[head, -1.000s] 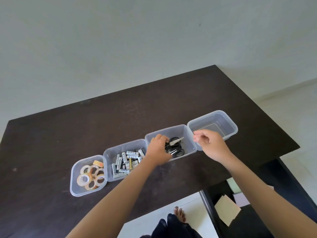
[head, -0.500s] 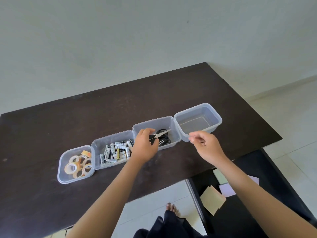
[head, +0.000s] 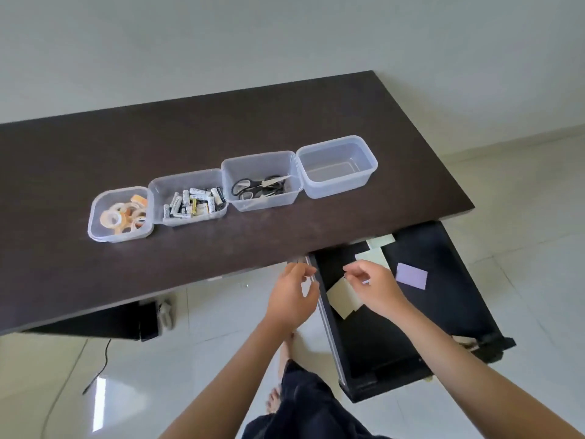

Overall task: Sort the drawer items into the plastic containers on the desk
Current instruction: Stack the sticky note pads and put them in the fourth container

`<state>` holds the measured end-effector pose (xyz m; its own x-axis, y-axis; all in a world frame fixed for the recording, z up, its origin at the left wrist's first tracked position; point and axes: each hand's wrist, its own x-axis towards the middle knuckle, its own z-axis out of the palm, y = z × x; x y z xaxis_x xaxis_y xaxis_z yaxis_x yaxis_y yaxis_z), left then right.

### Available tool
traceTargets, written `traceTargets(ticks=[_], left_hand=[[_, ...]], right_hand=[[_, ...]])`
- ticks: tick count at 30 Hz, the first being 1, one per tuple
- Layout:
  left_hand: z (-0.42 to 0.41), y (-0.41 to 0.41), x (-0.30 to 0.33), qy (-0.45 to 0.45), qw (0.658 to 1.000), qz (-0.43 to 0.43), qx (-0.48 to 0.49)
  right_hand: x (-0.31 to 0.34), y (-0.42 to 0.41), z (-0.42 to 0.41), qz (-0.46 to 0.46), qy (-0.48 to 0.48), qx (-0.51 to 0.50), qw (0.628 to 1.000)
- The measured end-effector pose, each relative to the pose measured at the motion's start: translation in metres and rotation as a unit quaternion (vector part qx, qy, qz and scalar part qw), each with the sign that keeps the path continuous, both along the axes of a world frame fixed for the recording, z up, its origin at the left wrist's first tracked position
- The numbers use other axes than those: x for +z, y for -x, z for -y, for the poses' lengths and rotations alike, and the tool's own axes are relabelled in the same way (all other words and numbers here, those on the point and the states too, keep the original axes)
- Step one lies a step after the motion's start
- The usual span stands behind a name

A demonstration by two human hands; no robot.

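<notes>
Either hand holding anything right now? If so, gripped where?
Nothing held. The left hand and right hand are both empty, fingers loosely curled, hovering above the open drawer and its paper pads.

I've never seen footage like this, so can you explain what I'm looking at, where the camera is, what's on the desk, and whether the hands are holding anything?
There is no machine here. A person wears a wide-angle camera on the head, looking forward and down, so you see their own arms reaching out from the bottom edge.

On the dark desk stand four clear containers in a row. From the left: tape rolls, batteries, scissors, and an empty container.

Below the desk's near edge, an open drawer holds a few paper notes, pale ones and a purple one.

The left hand hangs beside the drawer's left edge, and the right hand is over the notes. Both have loosely curled fingers and seem to hold nothing, though a small thing would be hard to see.
</notes>
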<state>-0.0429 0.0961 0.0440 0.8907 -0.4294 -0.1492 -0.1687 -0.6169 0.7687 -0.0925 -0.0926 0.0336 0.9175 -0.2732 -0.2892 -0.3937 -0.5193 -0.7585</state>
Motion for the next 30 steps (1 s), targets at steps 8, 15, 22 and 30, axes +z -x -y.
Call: traceTargets(ticks=[8,15,22,30], left_hand=[[0.054,0.057,-0.036,-0.059,0.992,-0.106,-0.033],[0.117,0.046,-0.073,-0.12,0.98,-0.153,0.026],[0.144,0.031,-0.117,-0.209,0.945,-0.228,0.103],[0.158,0.031,-0.139,-0.272,0.936,-0.192,0.113]], right_hand=[[-0.04,0.064,0.052,-0.102,0.026,-0.016,0.994],[-0.078,0.045,0.12,-0.14,0.071,-0.006,0.988],[-0.115,0.018,0.151,-0.14,0.056,0.037,0.988],[-0.139,-0.022,0.16,-0.091,0.077,0.068,0.991]])
